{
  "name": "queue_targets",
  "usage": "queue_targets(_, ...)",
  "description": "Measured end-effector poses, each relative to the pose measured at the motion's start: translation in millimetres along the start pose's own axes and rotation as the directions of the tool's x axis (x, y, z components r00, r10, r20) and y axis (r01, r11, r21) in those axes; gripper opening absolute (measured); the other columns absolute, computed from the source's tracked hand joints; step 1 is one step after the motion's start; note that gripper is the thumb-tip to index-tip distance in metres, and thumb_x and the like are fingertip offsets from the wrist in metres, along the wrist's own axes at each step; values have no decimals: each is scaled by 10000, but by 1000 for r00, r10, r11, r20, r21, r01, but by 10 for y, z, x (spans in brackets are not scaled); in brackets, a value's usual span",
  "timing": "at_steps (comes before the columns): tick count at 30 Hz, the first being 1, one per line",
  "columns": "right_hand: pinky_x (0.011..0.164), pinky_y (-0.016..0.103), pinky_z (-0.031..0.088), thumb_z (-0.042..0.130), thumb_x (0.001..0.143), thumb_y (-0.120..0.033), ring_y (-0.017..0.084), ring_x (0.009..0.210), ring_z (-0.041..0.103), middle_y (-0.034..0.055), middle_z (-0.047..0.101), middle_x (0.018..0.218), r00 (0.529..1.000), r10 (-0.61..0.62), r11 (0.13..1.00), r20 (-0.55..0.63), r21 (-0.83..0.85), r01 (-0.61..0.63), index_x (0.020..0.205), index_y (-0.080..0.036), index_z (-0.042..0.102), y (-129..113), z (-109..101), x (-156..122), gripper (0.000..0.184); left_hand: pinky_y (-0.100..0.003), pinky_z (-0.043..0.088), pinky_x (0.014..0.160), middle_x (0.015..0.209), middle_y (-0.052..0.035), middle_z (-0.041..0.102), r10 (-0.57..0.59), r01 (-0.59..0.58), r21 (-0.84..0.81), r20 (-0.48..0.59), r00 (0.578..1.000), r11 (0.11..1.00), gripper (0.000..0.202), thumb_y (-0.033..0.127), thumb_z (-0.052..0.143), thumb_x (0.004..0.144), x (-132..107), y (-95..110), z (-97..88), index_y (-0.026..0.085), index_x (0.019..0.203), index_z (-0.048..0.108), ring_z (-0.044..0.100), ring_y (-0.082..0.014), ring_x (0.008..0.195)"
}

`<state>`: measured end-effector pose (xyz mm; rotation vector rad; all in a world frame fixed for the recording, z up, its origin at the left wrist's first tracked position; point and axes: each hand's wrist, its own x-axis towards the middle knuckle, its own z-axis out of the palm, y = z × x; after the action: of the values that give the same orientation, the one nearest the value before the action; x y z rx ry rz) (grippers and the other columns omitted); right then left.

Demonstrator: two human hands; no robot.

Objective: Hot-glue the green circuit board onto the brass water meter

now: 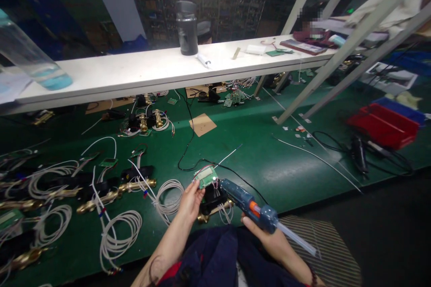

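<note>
My left hand point(191, 200) pinches a small green circuit board point(206, 176) with thin wires, held just above a black and brass meter body point(213, 202) at the table's near edge. My right hand point(266, 233) grips a blue glue gun point(251, 208) with an orange trigger. Its nozzle points left at the board and the meter body, and a clear glue stick point(298, 240) sticks out of its back. A black cord runs from the gun across the green mat.
The green mat point(262, 161) carries several brass meters with coiled white cables point(116, 233) at the left. A white shelf point(134, 71) holds a black canister point(187, 28) and a clear bottle point(30, 60). Red trays point(384, 128) and a black tool point(358, 154) lie right.
</note>
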<state>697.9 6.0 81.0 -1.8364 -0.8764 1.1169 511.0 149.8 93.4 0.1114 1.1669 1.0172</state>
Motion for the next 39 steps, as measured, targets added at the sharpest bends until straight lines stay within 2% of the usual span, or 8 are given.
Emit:
queue_targets(7,920,439,495,701,616,-580,339,971,635,88,711,946,996,-11,1000,-86,-27,9,898,-197,710,69,18,16,476,-157,508,540,688,-20,621,-5,5,5,-1,1000,1000,138,40,566,837,-5,11,-11,113,726,605,577,-75,546)
queue_targets(14,937,437,483,676,642,-586,336,975,635,81,713,943,995,-19,1000,-102,-14,18,912,-202,703,29,33,3,471,-158,503,533,700,-26,628,-6,6,5,-3,1000,1000,135,32,565,832,6,10,-6,116,737,611,575,-79,549)
queue_targets(24,846,375,529,672,643,-578,307,903,653,68,713,867,997,-17,999,-73,-39,14,891,-201,702,-117,5,30,452,-153,504,532,709,-23,630,-12,13,15,-35,999,1000,130,33,570,831,28,15,10,123,743,604,573,-77,550)
queue_targets(28,833,334,530,688,605,-572,299,918,650,63,713,904,997,-73,993,-32,-91,70,875,-220,704,-78,-65,94,444,-155,514,535,722,-23,630,-3,3,3,-61,998,1000,110,36,577,828,46,20,19,121,765,605,581,-76,551)
queue_targets(33,756,338,545,708,587,-540,307,865,661,77,715,871,996,-82,984,42,-158,88,854,-193,694,-44,-364,572,438,-153,512,502,666,-17,617,1,-5,-30,-132,991,1000,122,20,557,831,76,11,6,116,759,581,580,-79,511)
queue_targets(35,699,333,542,653,675,-527,288,785,665,76,706,808,979,-179,948,103,-249,199,844,-174,680,-187,-484,938,392,-154,519,506,663,-19,624,13,-21,-46,-170,985,999,122,9,545,834,77,4,5,109,776,583,585,-79,512)
queue_targets(37,704,321,526,606,759,-447,258,774,655,66,696,838,922,-332,837,197,-389,384,924,-167,662,-408,-516,1388,330,-161,529,514,691,-32,645,27,-41,-67,-199,980,997,115,-2,544,830,69,-7,3,101,809,590,601,-87,531)
queue_targets(39,811,321,494,614,770,-283,249,909,630,77,675,1004,856,-438,699,276,-494,517,1064,-161,624,-629,-417,1890,319,-171,540,525,723,-45,664,41,-64,-96,-222,974,993,106,0,555,826,74,-34,-28,99,837,591,619,-99,553)
